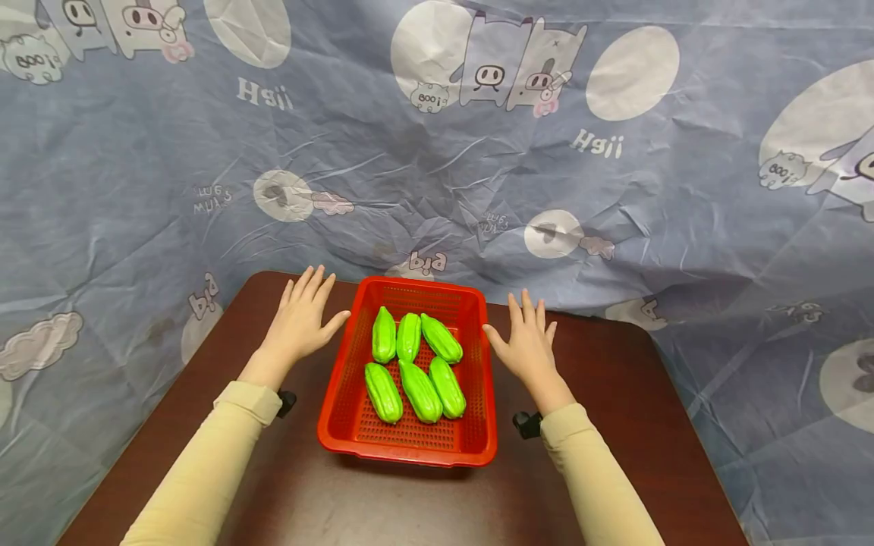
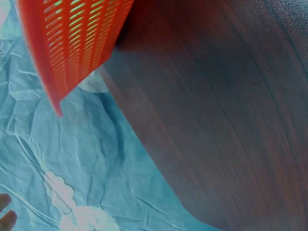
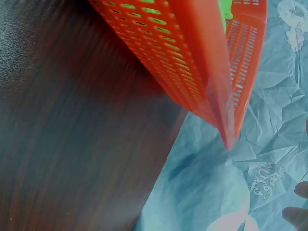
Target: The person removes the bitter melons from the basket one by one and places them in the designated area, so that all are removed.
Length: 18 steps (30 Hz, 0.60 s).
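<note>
A red perforated plastic basket (image 1: 407,453) stands on the dark brown table, with several bright green ridged, elongated fruit-like pieces (image 1: 421,390) lying inside in two rows. My left hand (image 1: 298,318) is at the basket's left side, fingers straight and spread, thumb tip right by the rim. On the other side my right hand (image 1: 527,341) has its fingers extended, its thumb close to the right rim. Neither hand holds anything. The left wrist view shows the basket's slotted side wall (image 2: 79,41) and only fingertips (image 2: 6,219); the right wrist view shows the other wall (image 3: 163,53) and fingertips (image 3: 296,216).
The wooden table (image 1: 614,455) has cut back corners. A crumpled blue-grey cloth with cartoon prints (image 1: 423,167) hangs behind it and along both sides. Each wrist wears a small black camera, one by the left cuff (image 1: 287,403) and one by the right cuff (image 1: 526,425).
</note>
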Motion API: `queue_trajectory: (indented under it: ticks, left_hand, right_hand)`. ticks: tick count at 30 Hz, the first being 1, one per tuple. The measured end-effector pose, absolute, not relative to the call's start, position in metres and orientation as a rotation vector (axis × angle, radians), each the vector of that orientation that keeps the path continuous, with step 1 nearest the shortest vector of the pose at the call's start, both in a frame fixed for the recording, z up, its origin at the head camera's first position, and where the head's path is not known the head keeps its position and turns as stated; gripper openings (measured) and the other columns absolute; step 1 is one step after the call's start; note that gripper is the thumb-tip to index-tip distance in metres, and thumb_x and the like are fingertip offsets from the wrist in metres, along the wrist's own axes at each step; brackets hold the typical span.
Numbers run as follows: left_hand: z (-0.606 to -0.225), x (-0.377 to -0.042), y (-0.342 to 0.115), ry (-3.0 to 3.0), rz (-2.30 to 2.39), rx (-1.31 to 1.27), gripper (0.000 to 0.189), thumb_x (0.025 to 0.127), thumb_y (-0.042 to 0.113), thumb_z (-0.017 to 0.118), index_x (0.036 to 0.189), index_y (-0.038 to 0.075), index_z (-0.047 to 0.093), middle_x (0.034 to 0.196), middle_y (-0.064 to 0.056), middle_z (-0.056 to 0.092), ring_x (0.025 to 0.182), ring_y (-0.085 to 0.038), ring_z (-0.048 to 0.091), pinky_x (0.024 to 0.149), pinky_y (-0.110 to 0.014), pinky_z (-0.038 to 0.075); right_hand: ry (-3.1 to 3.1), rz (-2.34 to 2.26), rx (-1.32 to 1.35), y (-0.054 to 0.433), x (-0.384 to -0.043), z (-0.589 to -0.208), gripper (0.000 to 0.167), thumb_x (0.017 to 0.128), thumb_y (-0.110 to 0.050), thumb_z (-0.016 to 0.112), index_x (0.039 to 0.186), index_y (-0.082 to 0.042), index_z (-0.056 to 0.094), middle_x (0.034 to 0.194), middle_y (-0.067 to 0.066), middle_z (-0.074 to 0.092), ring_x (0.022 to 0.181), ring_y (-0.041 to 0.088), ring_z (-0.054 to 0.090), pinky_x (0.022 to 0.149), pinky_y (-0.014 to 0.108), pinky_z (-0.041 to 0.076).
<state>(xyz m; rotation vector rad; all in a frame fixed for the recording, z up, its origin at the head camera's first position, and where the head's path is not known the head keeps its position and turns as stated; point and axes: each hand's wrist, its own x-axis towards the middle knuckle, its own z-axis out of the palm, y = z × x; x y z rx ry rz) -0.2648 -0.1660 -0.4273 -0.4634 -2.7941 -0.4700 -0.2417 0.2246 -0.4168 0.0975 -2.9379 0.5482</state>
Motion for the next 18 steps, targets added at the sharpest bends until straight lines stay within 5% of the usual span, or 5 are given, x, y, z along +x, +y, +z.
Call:
queue_trajectory:
  ticks: [18]
  left_hand:
    - [-0.431, -0.255, -0.163, -2.769, -0.503, -0.479, 0.077, 0.094, 0.044, 0.061, 0.152, 0.001, 0.034, 0.158, -0.024, 0.027, 0.148, -0.041, 0.019, 0.116, -0.065, 0.013]
  right_hand:
    - [-2.988, 0.565, 0.139, 0.199, -0.248, -0.41, 0.082, 0.096, -0.053, 0.054, 0.158, -0.01, 0.022, 0.165, 0.015, 0.006, 0.151, 0.044, -0.006, 0.112, 0.073, 0.006]
